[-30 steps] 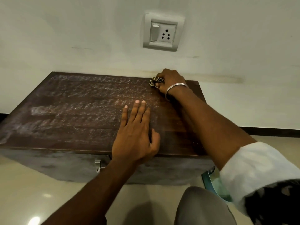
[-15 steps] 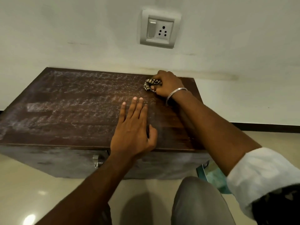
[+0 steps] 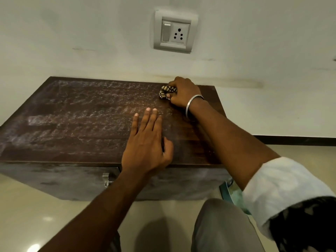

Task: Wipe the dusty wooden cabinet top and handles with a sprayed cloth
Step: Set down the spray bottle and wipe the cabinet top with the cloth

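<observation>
A low dark wooden cabinet [image 3: 72,124] stands against the wall, its top coated with whitish dust on the left and middle; the right strip looks darker and cleaner. My right hand [image 3: 183,92] grips a bunched checked cloth [image 3: 166,92] and presses it on the top near the back right corner. My left hand [image 3: 147,142] rests flat on the top near the front edge, fingers straight. A metal handle [image 3: 106,179] shows on the cabinet front, just left of my left wrist.
A wall switch and socket plate [image 3: 174,31] sits above the cabinet. A teal object [image 3: 231,191] lies on the tiled floor by the cabinet's right front corner. My knee [image 3: 218,224] is close to the cabinet front.
My right hand with the cloth has slid a little along the back edge of the top. My left hand has stayed flat in the same spot.
</observation>
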